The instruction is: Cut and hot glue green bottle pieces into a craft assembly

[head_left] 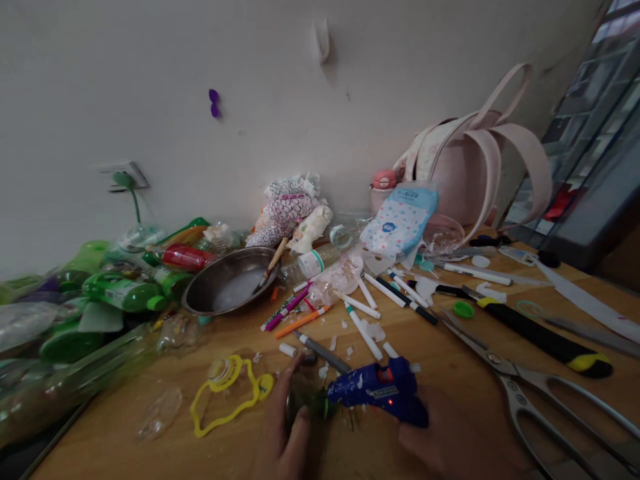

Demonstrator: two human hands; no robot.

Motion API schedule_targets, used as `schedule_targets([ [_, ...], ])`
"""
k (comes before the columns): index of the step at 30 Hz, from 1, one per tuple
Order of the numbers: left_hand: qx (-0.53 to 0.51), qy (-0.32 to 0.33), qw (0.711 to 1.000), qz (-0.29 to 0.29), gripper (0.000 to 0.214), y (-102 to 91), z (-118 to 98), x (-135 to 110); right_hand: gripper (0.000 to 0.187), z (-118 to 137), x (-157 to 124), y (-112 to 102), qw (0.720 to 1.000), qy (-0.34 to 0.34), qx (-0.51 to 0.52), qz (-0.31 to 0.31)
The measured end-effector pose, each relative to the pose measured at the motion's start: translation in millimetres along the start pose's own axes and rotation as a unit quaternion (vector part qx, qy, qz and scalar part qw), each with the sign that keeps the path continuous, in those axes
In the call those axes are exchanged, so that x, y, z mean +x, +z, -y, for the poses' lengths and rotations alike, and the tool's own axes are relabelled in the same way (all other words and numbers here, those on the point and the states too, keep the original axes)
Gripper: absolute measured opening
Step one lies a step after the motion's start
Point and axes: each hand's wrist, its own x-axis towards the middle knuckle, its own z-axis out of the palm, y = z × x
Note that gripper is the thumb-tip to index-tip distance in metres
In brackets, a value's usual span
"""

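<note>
My right hand (435,427) is wrapped round the handle of a blue hot glue gun (373,387), whose small red light is lit. The gun points left, its nozzle close to a dark greenish plastic piece (303,393). Holding that piece between thumb and fingers is my left hand (283,427). The piece is dim and partly hidden by the fingers, so its exact shape cannot be told. A grey marker (325,353) lies just beyond the nozzle. Left of my left hand, a yellow carry-loop handle (225,420) lies beside a clear bottle top.
Large scissors (510,380) and a black-yellow cutter (545,337) lie at right. Several markers (363,330) and scraps cover the middle. A metal bowl (200,300) with a brush stands behind; plastic bottles (120,293) pile up left. A pink backpack (455,167) rests against the wall.
</note>
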Motion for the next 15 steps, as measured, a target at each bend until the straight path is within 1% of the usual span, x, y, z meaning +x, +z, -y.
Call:
schedule_targets([
  [3,-0.005,0.016,0.999,-0.043,0.039,5.4,-1.6,-1.5,0.03,0.7,-0.6,0.3,1.0,0.008,0.01,-0.002],
  [5,-0.007,0.023,0.998,-0.055,0.039,8.2,-2.0,-2.2,0.029,2.1,-1.7,0.1,1.0,0.016,0.015,-0.003],
  [7,-0.009,0.022,0.998,-0.053,0.039,7.8,-2.2,-2.0,0.031,3.9,-2.8,-0.1,1.0,0.018,0.02,-0.006],
  [11,-0.005,0.012,1.0,-0.013,0.039,3.2,-2.6,-0.9,0.029,7.4,-3.4,0.3,1.0,0.017,0.001,-0.008],
  [12,-0.005,0.013,1.0,-0.015,0.039,3.1,-2.5,-0.9,0.027,7.9,-3.4,0.5,1.0,0.021,-0.005,-0.009],
  [15,-0.009,0.018,0.999,-0.046,0.041,6.0,-2.0,-1.8,0.029,8.8,-3.9,0.2,1.0,0.021,0.006,-0.009],
])
